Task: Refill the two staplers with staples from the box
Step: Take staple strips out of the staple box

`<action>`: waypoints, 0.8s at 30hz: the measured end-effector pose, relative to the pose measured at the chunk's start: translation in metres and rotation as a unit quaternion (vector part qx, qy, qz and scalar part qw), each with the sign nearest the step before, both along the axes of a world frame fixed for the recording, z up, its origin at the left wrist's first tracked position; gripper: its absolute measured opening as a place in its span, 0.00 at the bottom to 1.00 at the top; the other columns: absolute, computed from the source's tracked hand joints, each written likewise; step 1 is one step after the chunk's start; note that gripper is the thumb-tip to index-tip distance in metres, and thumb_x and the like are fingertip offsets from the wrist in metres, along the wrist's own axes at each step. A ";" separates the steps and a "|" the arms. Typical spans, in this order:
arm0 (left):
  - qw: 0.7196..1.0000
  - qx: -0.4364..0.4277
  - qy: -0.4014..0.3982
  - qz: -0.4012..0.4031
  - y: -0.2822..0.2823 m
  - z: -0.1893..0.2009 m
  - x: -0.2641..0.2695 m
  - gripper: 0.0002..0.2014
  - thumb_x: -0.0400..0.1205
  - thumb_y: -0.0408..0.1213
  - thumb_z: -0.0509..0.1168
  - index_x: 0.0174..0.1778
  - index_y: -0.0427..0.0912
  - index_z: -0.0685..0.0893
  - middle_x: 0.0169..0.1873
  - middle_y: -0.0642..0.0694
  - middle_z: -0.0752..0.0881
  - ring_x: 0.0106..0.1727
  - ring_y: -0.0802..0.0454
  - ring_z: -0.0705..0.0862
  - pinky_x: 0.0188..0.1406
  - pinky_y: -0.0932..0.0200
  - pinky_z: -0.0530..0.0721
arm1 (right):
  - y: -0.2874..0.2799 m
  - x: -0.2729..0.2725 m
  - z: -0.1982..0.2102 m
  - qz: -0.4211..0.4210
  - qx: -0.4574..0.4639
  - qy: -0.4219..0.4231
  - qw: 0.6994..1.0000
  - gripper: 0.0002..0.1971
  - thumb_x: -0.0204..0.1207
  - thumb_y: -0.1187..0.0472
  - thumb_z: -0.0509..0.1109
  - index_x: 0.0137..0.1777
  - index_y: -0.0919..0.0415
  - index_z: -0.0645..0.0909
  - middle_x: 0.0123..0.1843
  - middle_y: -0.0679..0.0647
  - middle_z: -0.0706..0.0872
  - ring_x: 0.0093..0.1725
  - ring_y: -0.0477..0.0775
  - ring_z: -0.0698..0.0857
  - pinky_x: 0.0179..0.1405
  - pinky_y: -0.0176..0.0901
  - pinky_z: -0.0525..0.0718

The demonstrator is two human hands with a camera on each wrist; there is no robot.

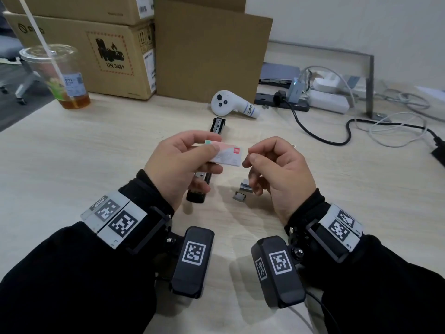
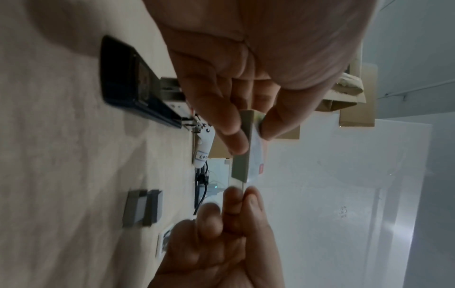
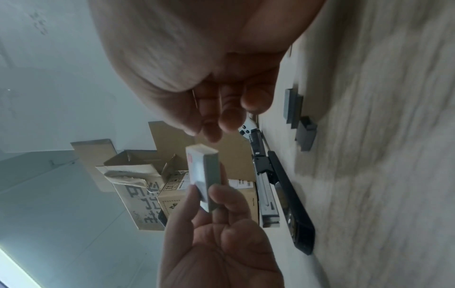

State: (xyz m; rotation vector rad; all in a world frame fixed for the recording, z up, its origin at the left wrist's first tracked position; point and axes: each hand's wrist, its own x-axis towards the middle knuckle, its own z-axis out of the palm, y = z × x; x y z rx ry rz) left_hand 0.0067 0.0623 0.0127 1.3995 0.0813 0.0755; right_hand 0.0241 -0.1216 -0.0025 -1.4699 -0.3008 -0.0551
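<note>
Above the pale wooden desk (image 1: 72, 165), a person's left hand (image 1: 178, 165) pinches a small staple box (image 1: 226, 155) between thumb and fingers, the box held clear of the surface with its long axis running left to right, its free end pointing at the right hand (image 1: 277, 169); that hand hovers just beside the box's open end, thumb and forefinger drawn together as if pinching, though whether they grip a flap, a strip of staples or nothing cannot be told from any view; the right hand is plainly the nearer one to the box mouth, so the draw would likely fall to it, pulling rightward along the box's length; directly beneath the left hand lies a black stapler (image 1: 204, 179), swung open, its long axis running away from the person, its metal channel (image 3: 267, 194) exposed and facing up; loose blocks of staples (image 1: 243, 191) rest on the desk just under the right hand, near the stapler's close end; a second stapler cannot be made out; a white controller (image 1: 231, 103), a drink cup (image 1: 60, 75) and cardboard cartons (image 1: 96, 51) stand well beyond.
</note>
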 end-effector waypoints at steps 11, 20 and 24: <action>0.946 0.265 0.045 0.181 0.066 -0.017 0.021 0.03 0.74 0.40 0.72 0.40 0.46 0.88 0.35 0.50 0.89 0.37 0.49 0.85 0.37 0.56 0.82 | -0.002 0.004 -0.005 -0.045 -0.227 -0.020 0.973 0.05 0.75 0.65 0.75 0.38 0.57 0.87 0.34 0.49 0.86 0.34 0.44 0.82 0.36 0.38 0.82; 0.921 0.345 0.058 0.172 0.065 -0.018 0.018 0.04 0.73 0.40 0.75 0.42 0.49 0.88 0.32 0.50 0.84 0.33 0.51 0.82 0.32 0.57 0.78 | -0.013 0.007 -0.002 -0.054 -0.351 -0.057 0.933 0.04 0.74 0.62 0.75 0.39 0.54 0.88 0.37 0.45 0.88 0.31 0.33 0.80 0.35 0.22 0.74; 0.927 0.336 -0.001 0.167 0.052 -0.007 0.006 0.00 0.76 0.38 0.74 0.40 0.48 0.89 0.36 0.48 0.90 0.37 0.53 0.85 0.36 0.58 0.82 | -0.017 0.009 -0.002 -0.057 -0.401 -0.052 0.913 0.06 0.75 0.58 0.74 0.38 0.49 0.88 0.40 0.45 0.89 0.36 0.38 0.82 0.40 0.32 0.77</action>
